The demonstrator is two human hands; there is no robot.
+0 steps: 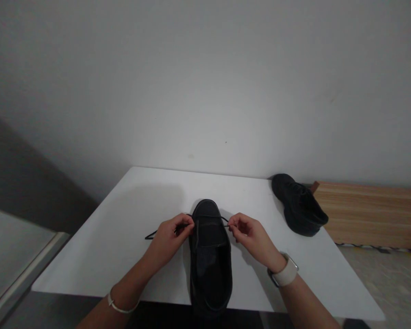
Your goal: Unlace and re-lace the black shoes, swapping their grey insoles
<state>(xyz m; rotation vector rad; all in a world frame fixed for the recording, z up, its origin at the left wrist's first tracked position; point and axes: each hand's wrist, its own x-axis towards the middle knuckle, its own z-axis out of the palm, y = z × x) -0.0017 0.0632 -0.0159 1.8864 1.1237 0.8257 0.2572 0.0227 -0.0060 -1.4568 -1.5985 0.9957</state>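
A black shoe (210,274) stands at the front of the white table, its toe pointing to the wall and its opening toward me. My left hand (173,233) is at the shoe's left edge, fingertips pinched on a black shoelace (150,236) whose loose part trails out to the left. Across from it, my right hand (244,230) pinches the lace on the right side, just beside the shoe. Between both hands the lace crosses over the front of the shoe. Fingers partly hide where the lace passes the shoe's edges.
A second black shoe (299,205) sits at the table's back right edge. Behind the white table (123,256) rises a pale wall (205,91). A wood-grain board (370,214) lies beyond the table on the right.
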